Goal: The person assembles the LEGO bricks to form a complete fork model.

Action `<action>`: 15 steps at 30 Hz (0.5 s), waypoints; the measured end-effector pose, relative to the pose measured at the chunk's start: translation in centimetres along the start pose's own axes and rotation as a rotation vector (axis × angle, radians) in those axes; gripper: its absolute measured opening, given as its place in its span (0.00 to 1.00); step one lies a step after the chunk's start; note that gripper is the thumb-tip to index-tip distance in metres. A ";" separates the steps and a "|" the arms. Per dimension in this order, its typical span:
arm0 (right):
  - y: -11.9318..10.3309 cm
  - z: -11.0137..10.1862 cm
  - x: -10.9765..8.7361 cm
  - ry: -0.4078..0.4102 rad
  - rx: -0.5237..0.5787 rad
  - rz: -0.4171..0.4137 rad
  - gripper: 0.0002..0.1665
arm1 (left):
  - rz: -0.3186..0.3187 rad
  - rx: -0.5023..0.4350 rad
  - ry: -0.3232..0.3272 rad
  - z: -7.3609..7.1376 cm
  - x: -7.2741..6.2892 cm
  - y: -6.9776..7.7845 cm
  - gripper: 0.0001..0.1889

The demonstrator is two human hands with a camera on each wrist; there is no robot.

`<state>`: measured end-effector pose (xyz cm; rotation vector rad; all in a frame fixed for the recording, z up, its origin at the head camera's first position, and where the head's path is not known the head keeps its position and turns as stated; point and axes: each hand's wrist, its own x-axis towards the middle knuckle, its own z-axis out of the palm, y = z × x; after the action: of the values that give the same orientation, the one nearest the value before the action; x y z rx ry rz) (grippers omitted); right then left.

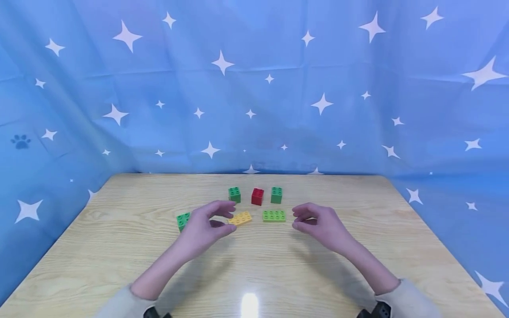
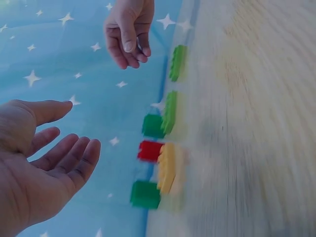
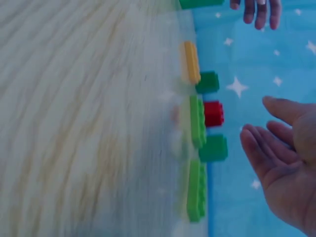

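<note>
My left hand (image 1: 208,226) hovers over the table with fingers loosely bent, holding nothing. Just beyond its fingertips lies a flat yellow toy brick (image 1: 241,218), and a green brick (image 1: 182,220) is partly hidden behind the hand. On the other side my right hand (image 1: 323,224) is also raised, its fingers relaxed around empty air. To its left lies a flat lime brick (image 1: 274,215). A second lime brick (image 3: 196,191) shows in the right wrist view; in the head view the right hand hides it.
Farther back stand a red brick (image 1: 257,197) and two green bricks, one on the left (image 1: 234,194) and one on the right (image 1: 276,195). The wooden table (image 1: 139,198) ends at a blue starry curtain (image 1: 254,88).
</note>
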<state>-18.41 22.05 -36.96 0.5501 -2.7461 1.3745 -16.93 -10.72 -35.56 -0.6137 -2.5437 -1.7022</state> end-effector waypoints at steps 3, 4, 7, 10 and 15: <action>1.0 -0.5 -0.2 0.024 -0.005 0.002 0.19 | 0.001 -0.006 -0.049 1.7 1.8 -0.5 0.25; 1.3 -0.7 -0.2 0.031 -0.003 0.006 0.20 | 0.002 -0.011 -0.067 2.3 2.4 -0.8 0.24; 2.2 -1.1 -0.4 0.042 -0.014 0.014 0.21 | 0.007 -0.015 -0.108 4.1 4.3 -1.5 0.23; 3.0 -1.5 -0.4 0.053 -0.021 0.031 0.22 | 0.015 0.008 -0.132 5.4 6.0 -2.1 0.23; 4.3 -2.1 -0.4 0.069 -0.054 0.067 0.25 | -0.004 0.040 -0.159 7.3 8.2 -3.1 0.22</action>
<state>-19.71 26.18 -39.07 0.4034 -2.7608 1.3025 -24.07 -2.63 -39.36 -0.7720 -2.6782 -1.6627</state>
